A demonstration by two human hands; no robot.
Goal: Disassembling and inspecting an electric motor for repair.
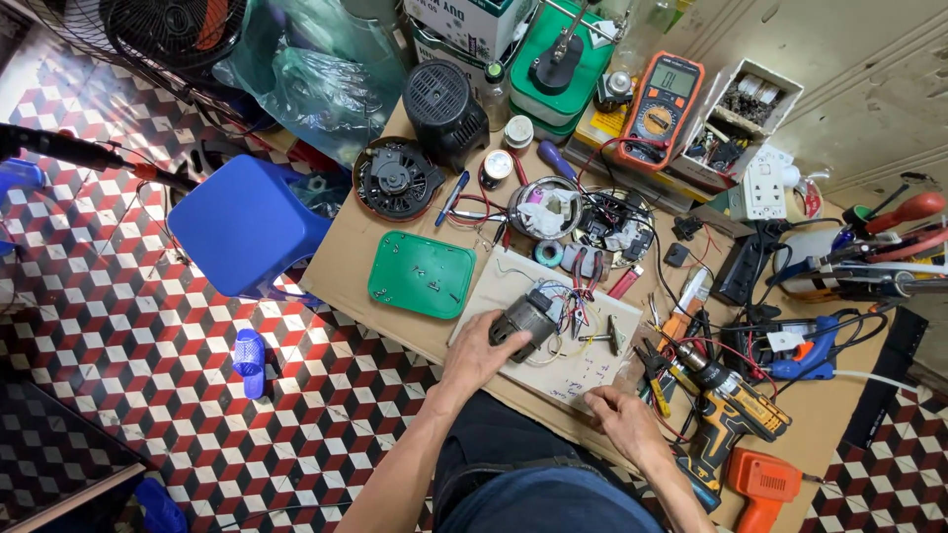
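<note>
Left hand (481,347) grips the motor (523,321) on the card (583,370); right hand (624,419) rests flat and empty at the card's 5 o'clock edge. Thin wires (573,301) trail from the motor toward 1 o'clock; turning it could snag or tear them. The drill (726,410) lies close at 3 o'clock.

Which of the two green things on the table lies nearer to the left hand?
The flat green lid, just left of the left hand; the green box stands at the table's far edge.
</note>
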